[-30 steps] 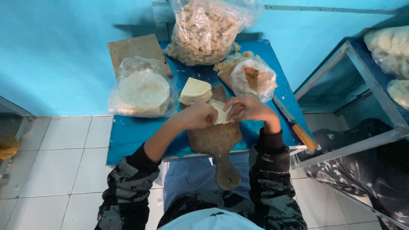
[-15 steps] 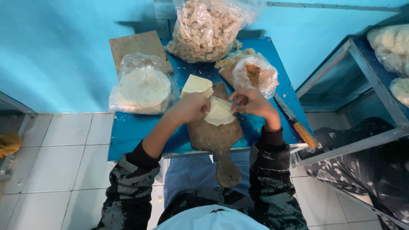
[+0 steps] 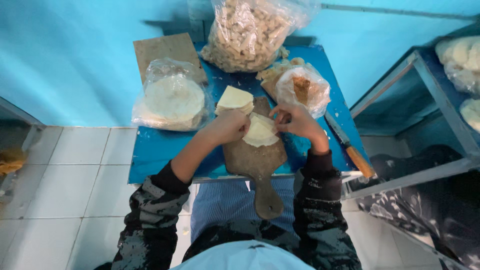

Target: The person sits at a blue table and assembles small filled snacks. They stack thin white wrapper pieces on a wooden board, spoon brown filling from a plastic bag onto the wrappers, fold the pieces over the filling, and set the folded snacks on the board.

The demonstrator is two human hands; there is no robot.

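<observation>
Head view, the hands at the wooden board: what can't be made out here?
- Left hand: its fingers curl under at the pale dough sheet, so the grip is hidden.
- Right hand: what its fingers pinch is too small to tell.
- Tied bag: brown contents blurred by plastic.
- Knife: blade partly hidden behind the right wrist.
- Big bag: top cut off by the frame edge.

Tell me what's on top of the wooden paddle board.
A pale, thin dough sheet lies on the wooden paddle board. The left hand and right hand rest on its edges, hiding those parts. Whether any filling sits on it cannot be seen.
</observation>
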